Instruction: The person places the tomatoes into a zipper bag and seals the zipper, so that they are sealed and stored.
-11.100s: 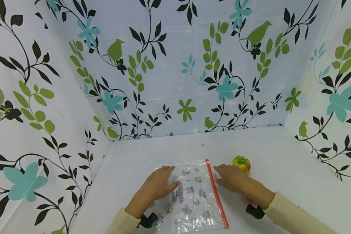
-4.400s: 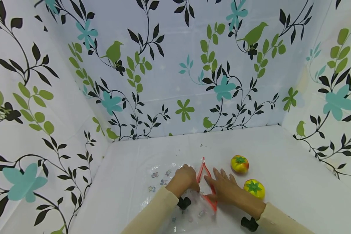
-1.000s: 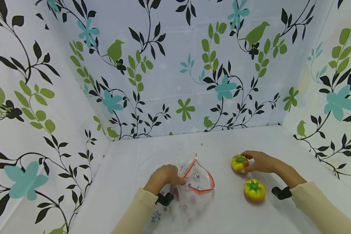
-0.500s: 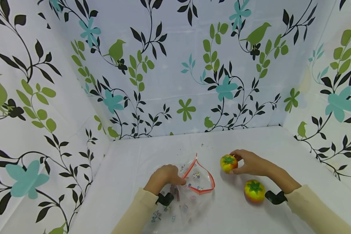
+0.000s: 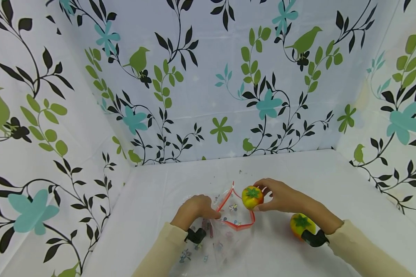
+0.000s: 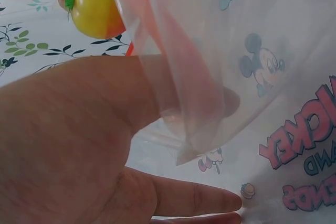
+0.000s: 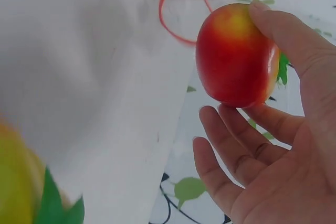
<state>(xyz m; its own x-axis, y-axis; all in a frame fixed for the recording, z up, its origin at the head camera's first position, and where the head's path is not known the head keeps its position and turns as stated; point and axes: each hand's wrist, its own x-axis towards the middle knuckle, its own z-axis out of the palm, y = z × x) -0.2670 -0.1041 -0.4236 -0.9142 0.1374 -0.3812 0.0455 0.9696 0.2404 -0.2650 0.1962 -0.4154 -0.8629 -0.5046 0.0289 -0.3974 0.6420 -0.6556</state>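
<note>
My right hand (image 5: 280,196) holds a yellow-and-red toy tomato (image 5: 252,197) with a green leafy top, pinched between thumb and fingertips. The tomato is at the right edge of the mouth of a clear zip bag (image 5: 225,246), which carries cartoon prints and a red zip strip. My left hand (image 5: 195,211) holds the left side of that mouth, which gapes wide. Seen from the left wrist, the thumb (image 6: 210,100) shows through the film while other fingers stretch out below it. A second toy tomato (image 5: 301,223) rests on the table, partly hidden by my right forearm.
A white cloth covers the table (image 5: 180,177). Patterned curtains with leaves and birds (image 5: 194,96) close off the back and both sides. Black camera mounts sit on both wrists.
Earlier the zip bag lay flat, then its mouth was pulled apart. My right hand has gripped the farther toy tomato and brought it left to the bag's mouth. Lately the left hand has stayed put.
</note>
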